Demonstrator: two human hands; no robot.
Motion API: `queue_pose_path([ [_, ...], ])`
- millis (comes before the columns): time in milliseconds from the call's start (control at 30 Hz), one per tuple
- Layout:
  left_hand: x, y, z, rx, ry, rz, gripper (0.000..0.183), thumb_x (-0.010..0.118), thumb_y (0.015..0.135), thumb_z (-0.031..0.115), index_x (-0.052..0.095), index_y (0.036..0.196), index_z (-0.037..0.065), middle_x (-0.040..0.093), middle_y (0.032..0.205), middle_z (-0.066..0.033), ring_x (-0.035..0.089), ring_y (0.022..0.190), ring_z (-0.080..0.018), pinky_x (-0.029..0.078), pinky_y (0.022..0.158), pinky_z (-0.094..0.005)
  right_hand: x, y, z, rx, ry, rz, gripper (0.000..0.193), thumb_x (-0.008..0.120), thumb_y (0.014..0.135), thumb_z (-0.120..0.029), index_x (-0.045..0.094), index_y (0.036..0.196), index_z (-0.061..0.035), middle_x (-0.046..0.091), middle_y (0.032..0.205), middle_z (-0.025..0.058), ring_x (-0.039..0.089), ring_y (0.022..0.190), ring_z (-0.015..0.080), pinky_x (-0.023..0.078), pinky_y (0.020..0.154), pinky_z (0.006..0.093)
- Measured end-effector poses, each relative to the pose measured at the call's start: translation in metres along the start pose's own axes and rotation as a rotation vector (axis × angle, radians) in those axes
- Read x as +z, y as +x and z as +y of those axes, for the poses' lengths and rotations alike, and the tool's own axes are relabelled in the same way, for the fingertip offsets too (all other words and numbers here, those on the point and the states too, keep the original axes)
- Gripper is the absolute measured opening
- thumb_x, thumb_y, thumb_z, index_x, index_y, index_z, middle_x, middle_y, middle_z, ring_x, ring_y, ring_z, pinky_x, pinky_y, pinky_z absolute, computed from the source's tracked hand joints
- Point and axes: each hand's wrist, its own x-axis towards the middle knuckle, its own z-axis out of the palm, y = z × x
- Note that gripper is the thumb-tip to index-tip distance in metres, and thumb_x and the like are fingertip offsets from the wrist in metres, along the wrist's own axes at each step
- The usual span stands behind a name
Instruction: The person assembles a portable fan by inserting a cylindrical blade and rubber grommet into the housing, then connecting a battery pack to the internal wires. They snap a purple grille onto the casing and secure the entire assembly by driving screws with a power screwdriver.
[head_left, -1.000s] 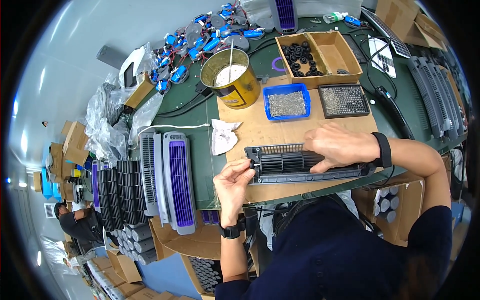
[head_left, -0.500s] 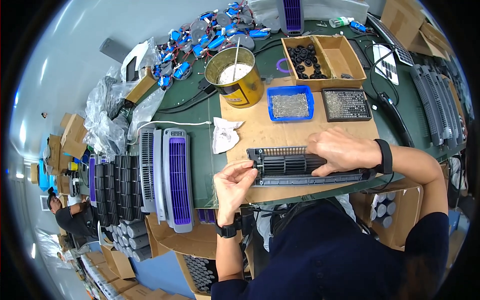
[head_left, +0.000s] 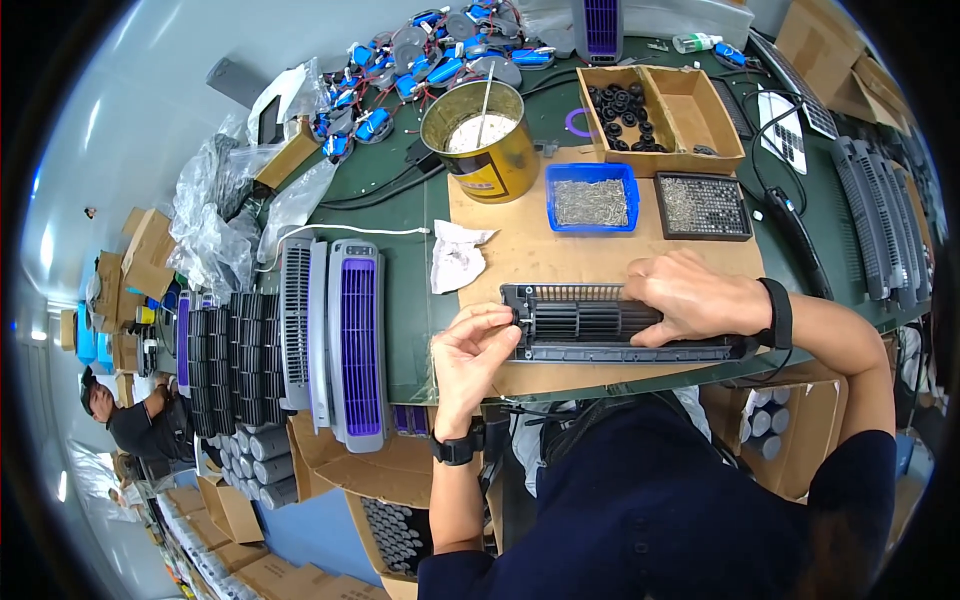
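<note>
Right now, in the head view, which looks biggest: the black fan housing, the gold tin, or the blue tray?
1. black fan housing
2. gold tin
3. blue tray, close to the tin; fisheye bending makes that pair unsure.

The right hand (head_left: 693, 297) covered part of the long black fan housing (head_left: 590, 322), so its upper right stretch could not be seen. The left hand (head_left: 478, 350) hid the housing's left end, and whatever its fingertips pinched there was too small to tell. The contents of the blue tray (head_left: 592, 198) and the black tray (head_left: 703, 205) were too fine to identify. The counter (head_left: 410, 300) had its near edge hidden behind the person's dark-clothed body.
</note>
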Motion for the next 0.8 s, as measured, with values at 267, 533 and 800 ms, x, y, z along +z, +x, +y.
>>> queue_pose_path([
  [267, -0.0006, 0.0017, -0.0086, -0.039, -0.037, -0.028, 0.026, 0.067, 0.081, -0.016, 0.068, 0.103, -0.003, 0.062, 0.111, -0.0068, 0.064, 0.102, -0.0154, 0.054, 0.09, -0.0261, -0.0013, -0.0003, 0.0, -0.009, 0.012, 0.008, 0.04, 0.083, 0.065, -0.027, 0.066, 0.087, 0.0024, 0.061, 0.082, 0.0149, 0.062, 0.078, 0.0362, 0.049, 0.067, 0.0442],
  [533, -0.0007, 0.0005, -0.0079, -0.064, -0.091, -0.049, 0.029, 0.066, 0.079, -0.02, 0.066, 0.102, -0.003, 0.061, 0.11, -0.0062, 0.065, 0.104, -0.017, 0.054, 0.091, -0.0264, -0.001, -0.0009, -0.0008, -0.004, 0.027, -0.001, 0.041, 0.084, 0.065, -0.027, 0.067, 0.089, 0.0023, 0.062, 0.083, 0.0151, 0.063, 0.078, 0.0361, 0.049, 0.068, 0.0441],
  [800, -0.0036, -0.0029, -0.0109, -0.089, -0.032, -0.007, 0.029, 0.07, 0.077, -0.017, 0.066, 0.103, -0.004, 0.063, 0.107, -0.0067, 0.066, 0.098, -0.0147, 0.057, 0.085, -0.0259, -0.0005, -0.0002, -0.0008, -0.003, 0.026, -0.011, 0.043, 0.085, 0.064, -0.028, 0.068, 0.09, 0.0021, 0.063, 0.083, 0.0149, 0.063, 0.079, 0.0353, 0.049, 0.068, 0.0436],
])
